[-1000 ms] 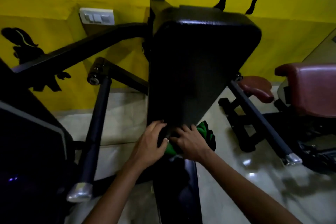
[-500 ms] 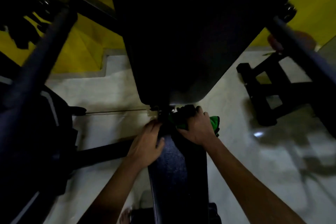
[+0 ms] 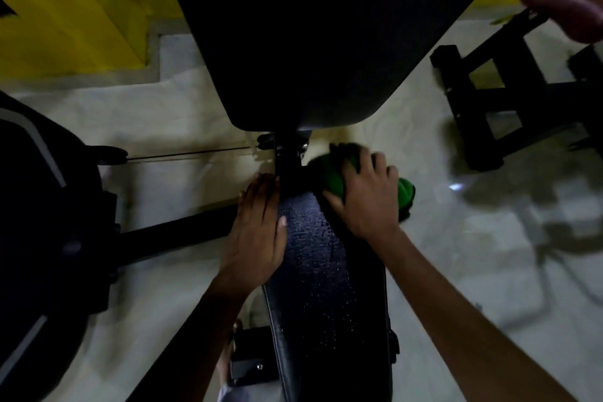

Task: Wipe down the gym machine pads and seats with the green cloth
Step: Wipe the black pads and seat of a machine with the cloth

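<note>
Right hand (image 3: 365, 192): gripped the green cloth (image 3: 336, 178) at the seat's (image 3: 326, 287) top end — best dragged firmly downward.
Left hand (image 3: 257, 232): flat, fingers straight, steadying the seat's edge.

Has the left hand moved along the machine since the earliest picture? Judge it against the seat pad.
Yes. The left hand now lies flat along the left edge of the seat pad; earlier it was up at the back pad's lower end.

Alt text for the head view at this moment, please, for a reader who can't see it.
The right hand presses a green cloth against the top right edge of a black seat pad, while the left hand rests flat along its left edge. A large black back pad looms above, over a pale floor.
</note>
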Motion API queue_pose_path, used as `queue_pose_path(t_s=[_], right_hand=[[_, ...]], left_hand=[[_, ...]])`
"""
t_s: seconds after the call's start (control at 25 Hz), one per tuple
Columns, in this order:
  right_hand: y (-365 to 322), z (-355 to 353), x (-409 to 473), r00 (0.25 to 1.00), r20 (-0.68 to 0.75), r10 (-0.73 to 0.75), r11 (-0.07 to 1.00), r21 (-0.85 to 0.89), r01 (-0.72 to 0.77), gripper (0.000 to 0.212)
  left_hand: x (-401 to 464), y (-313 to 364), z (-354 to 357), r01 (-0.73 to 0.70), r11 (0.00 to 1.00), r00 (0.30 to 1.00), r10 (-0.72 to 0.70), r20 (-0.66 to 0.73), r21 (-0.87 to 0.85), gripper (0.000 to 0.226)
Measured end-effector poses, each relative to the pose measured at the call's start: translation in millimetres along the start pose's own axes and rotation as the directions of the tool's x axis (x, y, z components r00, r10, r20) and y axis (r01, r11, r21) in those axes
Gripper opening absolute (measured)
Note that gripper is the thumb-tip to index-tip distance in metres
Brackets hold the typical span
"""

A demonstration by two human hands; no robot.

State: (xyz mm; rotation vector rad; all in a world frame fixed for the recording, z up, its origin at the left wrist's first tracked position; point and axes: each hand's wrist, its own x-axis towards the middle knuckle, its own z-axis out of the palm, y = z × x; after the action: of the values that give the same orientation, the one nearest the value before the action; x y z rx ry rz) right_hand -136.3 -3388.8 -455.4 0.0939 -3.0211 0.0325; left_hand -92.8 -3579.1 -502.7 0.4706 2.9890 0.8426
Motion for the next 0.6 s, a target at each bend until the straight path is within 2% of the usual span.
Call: queue_pose_path(t_s=[0.08,0.12,0.2,0.28,0.36,0.4,0.44,0.52,0.56,0.6], right_hand=[[-3.8,-0.2,15.0,0.986,0.02,0.168,0.983,0.064,-0.169,0.072],[-8.1,0.5,1.7,0.989,-0.008,0.146,0.987,0.071,-0.145,0.071],[-24.0,0.9,-54.2,0.998,-0.004,-0.069,0.997,0.036,0.069,0.073],[-31.2,-0.3,-101.7,0.942,0.02,-0.334,0.943,0.021,0.333,0.076],[-22.0,3.0,-81.1,0.856,0.025,-0.517,0.856,0.019,0.516,0.076],[-19.3,5.5,-58.7,0.853,0.023,-0.522,0.853,-0.012,0.522,0.075],[-19.7,6.7,-35.1,0.897,0.009,-0.442,0.897,-0.032,0.442,0.072],[-33.5,4.6,-10.3,0.989,-0.017,-0.148,0.989,0.011,0.148,0.064],[-44.8,6.1,-15.9,0.997,-0.051,-0.065,0.997,0.035,0.067,0.063],[-55.8,7.8,-29.7,0.995,-0.064,-0.074,0.996,0.047,0.077,0.065]], left_hand=[[-0.3,-0.4,1.4,-0.006,1.0,1.0,0.006,-0.011,-0.015,0.057],[-1.2,-0.1,0.1,-0.007,0.999,1.0,0.007,-0.021,-0.041,0.056],[-1.7,-2.3,-7.0,-0.021,0.993,0.999,0.017,-0.039,-0.118,0.054],[1.2,-10.1,-15.6,-0.062,0.983,0.997,0.054,-0.05,-0.174,0.05],[3.4,-21.8,-23.3,-0.105,0.978,0.994,0.1,-0.035,-0.18,0.046],[5.4,-28.1,-25.3,-0.129,0.975,0.992,0.128,-0.016,-0.179,0.045],[7.3,-33.2,-26.3,-0.144,0.973,0.989,0.146,-0.005,-0.178,0.044],[7.1,-39.2,-27.6,-0.127,0.971,0.992,0.13,0.001,-0.201,0.043],[6.2,-39.7,-28.9,-0.117,0.968,0.993,0.118,-0.009,-0.223,0.043],[6.7,-39.0,-31.6,-0.119,0.961,0.993,0.114,-0.031,-0.248,0.043]])
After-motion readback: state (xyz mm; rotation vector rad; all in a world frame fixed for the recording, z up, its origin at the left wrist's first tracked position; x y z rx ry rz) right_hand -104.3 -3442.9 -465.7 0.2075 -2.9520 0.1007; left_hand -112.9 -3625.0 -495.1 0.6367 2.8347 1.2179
